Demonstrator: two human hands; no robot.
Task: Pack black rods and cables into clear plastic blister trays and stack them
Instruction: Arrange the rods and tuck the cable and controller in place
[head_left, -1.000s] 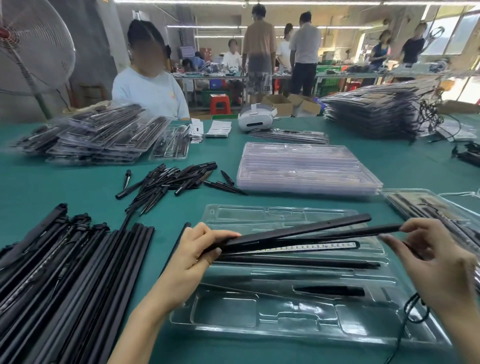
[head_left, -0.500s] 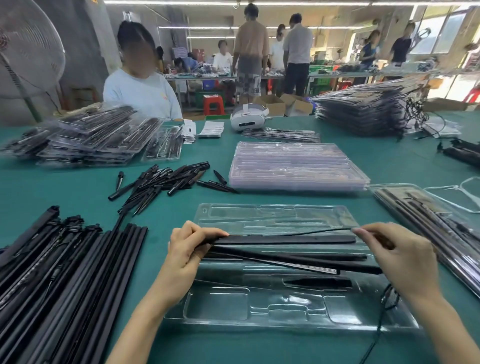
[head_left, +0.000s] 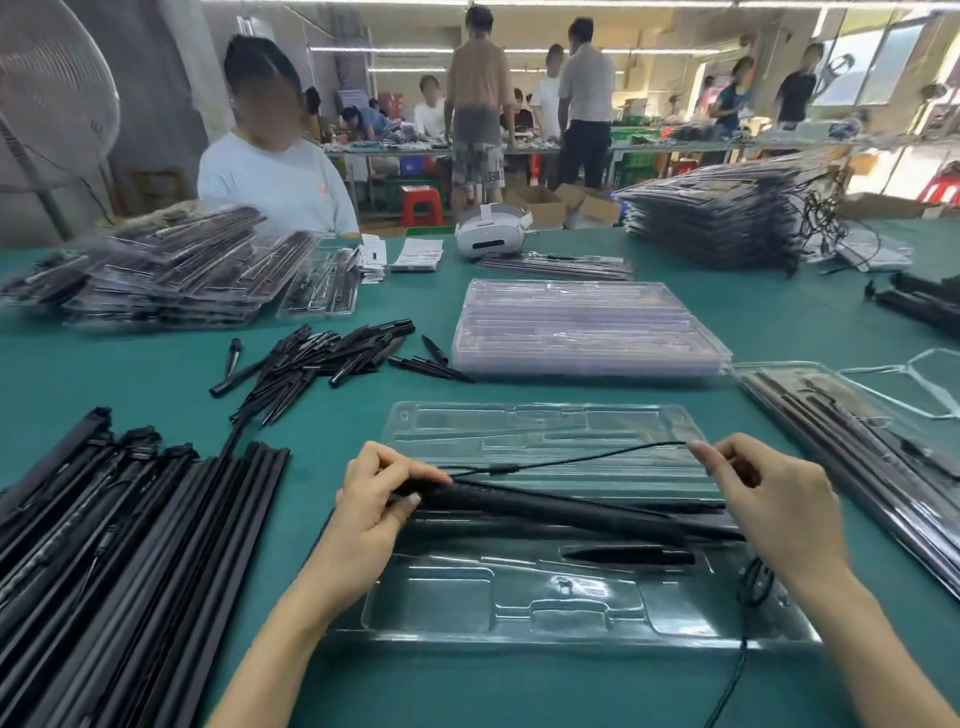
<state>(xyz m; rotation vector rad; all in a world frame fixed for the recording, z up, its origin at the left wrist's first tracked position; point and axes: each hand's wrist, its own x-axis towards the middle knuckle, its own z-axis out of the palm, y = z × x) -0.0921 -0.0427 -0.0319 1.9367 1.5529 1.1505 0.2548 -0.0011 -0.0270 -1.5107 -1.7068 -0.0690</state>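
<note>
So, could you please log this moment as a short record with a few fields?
left hand: pinching the left end of a black rod
right hand: pinching a thin cable at its right end
open tray: clear, directly under both hands, short black piece seated
empty trays: stacked behind
loose rods: piled left

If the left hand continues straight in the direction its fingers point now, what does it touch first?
Probably the black rods it already pinches; the left hand points right, along them, toward the right hand. Depth is uncertain.
</note>
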